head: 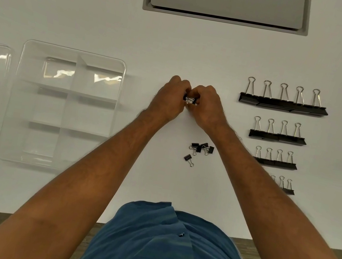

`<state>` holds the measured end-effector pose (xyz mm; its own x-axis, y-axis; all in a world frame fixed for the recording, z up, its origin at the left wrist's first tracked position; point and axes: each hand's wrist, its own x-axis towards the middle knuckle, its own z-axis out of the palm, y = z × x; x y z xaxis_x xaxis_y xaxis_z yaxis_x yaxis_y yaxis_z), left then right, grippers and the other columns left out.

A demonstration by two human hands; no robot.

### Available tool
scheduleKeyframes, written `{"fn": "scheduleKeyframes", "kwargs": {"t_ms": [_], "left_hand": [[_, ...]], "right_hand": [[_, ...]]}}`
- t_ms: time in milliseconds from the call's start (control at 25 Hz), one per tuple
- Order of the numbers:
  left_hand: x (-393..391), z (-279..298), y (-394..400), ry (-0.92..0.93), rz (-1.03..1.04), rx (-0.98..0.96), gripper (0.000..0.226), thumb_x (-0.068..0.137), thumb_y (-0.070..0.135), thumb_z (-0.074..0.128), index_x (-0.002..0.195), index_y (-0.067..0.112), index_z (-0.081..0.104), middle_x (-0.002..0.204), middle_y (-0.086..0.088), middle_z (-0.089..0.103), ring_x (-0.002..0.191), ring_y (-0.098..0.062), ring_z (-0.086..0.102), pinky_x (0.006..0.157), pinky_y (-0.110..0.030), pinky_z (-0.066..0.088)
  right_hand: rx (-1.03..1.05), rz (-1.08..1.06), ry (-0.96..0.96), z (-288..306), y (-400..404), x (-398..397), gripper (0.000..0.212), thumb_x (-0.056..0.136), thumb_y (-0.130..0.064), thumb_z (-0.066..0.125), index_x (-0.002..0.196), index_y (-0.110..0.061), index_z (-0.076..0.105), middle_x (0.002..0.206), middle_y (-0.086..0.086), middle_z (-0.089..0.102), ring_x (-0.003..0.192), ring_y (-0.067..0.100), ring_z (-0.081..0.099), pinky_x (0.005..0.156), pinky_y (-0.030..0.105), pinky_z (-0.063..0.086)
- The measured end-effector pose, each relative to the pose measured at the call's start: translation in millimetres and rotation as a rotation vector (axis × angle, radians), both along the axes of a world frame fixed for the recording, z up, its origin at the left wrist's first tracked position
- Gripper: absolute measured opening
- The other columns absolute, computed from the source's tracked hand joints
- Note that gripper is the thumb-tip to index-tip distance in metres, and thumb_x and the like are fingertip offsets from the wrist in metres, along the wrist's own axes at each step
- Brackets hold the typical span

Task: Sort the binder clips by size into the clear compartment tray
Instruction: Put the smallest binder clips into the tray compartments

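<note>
No readable markings. Our left hand (172, 98) and right hand (206, 104) pinch one small binder clip (190, 100), long axis crosswise, right of the clear tray (74, 52).

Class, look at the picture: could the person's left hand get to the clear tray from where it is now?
Probably yes. The left hand is beside the tray, with only bare table between them. But it and the right hand both grip a small clip, so one must release first.
</note>
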<state>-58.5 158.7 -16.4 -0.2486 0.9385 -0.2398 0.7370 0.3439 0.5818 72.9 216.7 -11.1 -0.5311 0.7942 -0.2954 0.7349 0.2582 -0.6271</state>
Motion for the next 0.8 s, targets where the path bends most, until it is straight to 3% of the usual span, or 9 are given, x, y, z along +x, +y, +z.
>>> {"fn": "scheduleKeyframes", "kwargs": {"t_ms": [160,360,600,800], "left_hand": [[-1,1,2,0.052,-0.010,-0.025,0.012,0.084,0.004,0.064,0.092,0.013,0.065,0.095,-0.003,0.052,0.078,-0.020,0.056,0.066,-0.032,0.049],[7,4,0,0.107,-0.039,-0.029,0.004,0.088,0.010,0.059,0.092,0.009,0.060,0.094,-0.006,0.053,0.075,-0.020,0.050,0.062,-0.031,0.038],[10,-1,-9,0.121,-0.020,0.006,0.010,0.086,0.007,0.055,0.093,0.008,0.062,0.097,-0.006,0.053,0.078,-0.022,0.052,0.067,-0.039,0.048],[16,0,-17,0.071,0.032,0.031,0.012,0.087,0.009,0.053,0.085,0.010,0.065,0.092,-0.004,0.055,0.074,-0.018,0.054,0.063,-0.034,0.047]], "right_hand": [[-0.023,-0.040,0.024,0,-1,1,0.021,0.087,-0.013,0.072,0.104,-0.014,0.060,0.106,0.006,0.054,0.082,0.011,0.051,0.070,0.019,0.044],[-0.062,-0.051,-0.035,1,-1,-2,0.026,0.086,-0.014,0.075,0.109,-0.010,0.062,0.112,0.008,0.048,0.088,0.021,0.059,0.079,0.032,0.053],[0.081,0.038,-0.130,4,-7,4,0.019,0.083,-0.012,0.070,0.098,-0.010,0.059,0.106,0.008,0.047,0.082,0.022,0.050,0.068,0.036,0.048],[0.126,0.005,-0.066,-3,-15,10,0.007,0.087,-0.014,0.064,0.093,-0.011,0.064,0.101,0.003,0.051,0.086,0.017,0.049,0.065,0.024,0.040]]}}
